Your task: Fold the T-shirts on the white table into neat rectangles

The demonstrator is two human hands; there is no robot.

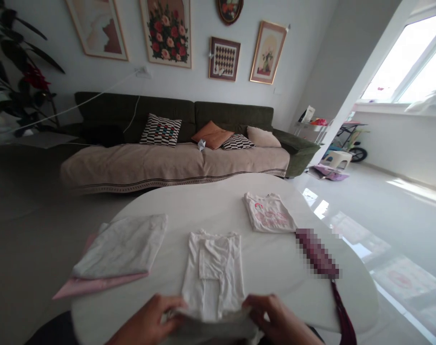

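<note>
A white garment [214,273] lies flat on the white table [210,201], its sleeves folded inward. My left hand [151,321] grips its near hem on the left, fingers curled over the cloth. At the hem's right corner my right hand [275,318] pinches the fabric the same way. The bottom edge is lifted a little off the table between the two hands.
A folded white garment [126,247] rests on a pink one [95,286] at the table's left. A folded white shirt with pink print [270,213] lies at the right, beside a dark red strap [342,311]. Behind the table stand a green sofa [174,139] and cushions.
</note>
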